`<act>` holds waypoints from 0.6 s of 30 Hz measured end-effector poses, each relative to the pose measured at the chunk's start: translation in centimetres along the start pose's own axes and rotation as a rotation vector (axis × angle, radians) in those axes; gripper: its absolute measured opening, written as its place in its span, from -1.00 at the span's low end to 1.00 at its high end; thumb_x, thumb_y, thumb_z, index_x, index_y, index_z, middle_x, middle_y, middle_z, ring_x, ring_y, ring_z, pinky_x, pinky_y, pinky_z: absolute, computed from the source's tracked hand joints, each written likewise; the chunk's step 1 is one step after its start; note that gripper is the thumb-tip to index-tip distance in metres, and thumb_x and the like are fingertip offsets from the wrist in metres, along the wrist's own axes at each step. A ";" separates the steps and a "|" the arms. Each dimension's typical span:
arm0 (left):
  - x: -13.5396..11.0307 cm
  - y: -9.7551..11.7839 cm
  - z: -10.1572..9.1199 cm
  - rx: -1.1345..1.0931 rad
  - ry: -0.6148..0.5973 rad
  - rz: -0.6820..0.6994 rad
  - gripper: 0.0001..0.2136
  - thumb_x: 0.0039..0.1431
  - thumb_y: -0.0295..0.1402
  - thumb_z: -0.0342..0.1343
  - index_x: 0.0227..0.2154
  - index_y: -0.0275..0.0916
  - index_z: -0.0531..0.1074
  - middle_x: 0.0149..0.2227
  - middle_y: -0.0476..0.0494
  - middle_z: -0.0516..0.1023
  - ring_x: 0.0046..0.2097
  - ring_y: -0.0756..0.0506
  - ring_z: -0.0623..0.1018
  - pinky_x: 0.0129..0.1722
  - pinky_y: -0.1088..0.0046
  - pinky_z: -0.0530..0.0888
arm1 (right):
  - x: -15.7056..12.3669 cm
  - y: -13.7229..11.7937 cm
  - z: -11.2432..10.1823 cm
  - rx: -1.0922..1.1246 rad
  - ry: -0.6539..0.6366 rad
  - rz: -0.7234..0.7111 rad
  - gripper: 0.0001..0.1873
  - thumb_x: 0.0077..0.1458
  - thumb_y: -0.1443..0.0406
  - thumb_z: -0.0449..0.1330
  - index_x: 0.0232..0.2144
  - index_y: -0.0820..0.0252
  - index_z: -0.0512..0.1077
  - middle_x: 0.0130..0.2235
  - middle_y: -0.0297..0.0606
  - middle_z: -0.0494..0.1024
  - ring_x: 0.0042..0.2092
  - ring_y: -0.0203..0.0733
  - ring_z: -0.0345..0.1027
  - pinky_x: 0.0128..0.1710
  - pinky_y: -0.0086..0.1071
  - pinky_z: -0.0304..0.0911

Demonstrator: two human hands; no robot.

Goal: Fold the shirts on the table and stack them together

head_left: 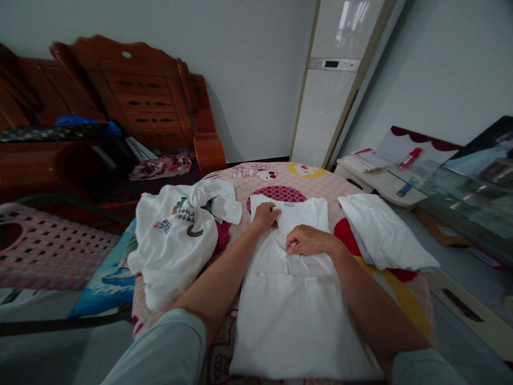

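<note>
Neckline (292, 209): my left hand (267, 215) pinches the white shirt (294, 321).
Placket (287, 263): pinched by my right hand (308, 240).
Table (318, 184), near edge: shirt could slip over if I tug.

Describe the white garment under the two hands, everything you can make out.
The white garment looks like thin, soft cloth. It lies spread fairly flat on the patterned table cover, neckline away from the person, widening toward the near hem. A small label with dark lettering, too small to read, sits inside the neckline. A seam crosses its middle, with light creases around. The left hand touches it beside the neckline, the right hand on the upper front; how firmly is unclear.
</note>
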State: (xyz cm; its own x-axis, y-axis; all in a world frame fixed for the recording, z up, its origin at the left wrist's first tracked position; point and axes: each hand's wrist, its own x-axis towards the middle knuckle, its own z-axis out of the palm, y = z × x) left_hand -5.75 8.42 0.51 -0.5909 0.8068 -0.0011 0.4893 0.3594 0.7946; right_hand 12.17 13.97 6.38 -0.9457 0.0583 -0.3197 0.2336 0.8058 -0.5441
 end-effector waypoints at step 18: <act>0.3 -0.7 -0.3 0.227 0.154 0.169 -0.79 0.04 -0.50 0.15 -0.23 -0.24 0.50 -0.32 -0.08 0.59 -0.28 -0.05 0.54 -0.23 0.45 0.42 | 0.9 2.0 0.6 0.409 0.016 0.193 -0.95 -0.02 0.44 0.16 -0.45 0.22 0.37 -0.63 -0.47 0.40 -0.66 -0.42 0.26 -0.65 -0.58 0.14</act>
State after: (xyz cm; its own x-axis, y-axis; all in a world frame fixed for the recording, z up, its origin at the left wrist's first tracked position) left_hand -6.48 8.31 0.08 -0.5706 0.7897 0.2251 0.7092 0.3357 0.6199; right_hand 11.92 15.31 4.50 -0.8786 0.1963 -0.4353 0.4732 0.4802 -0.7385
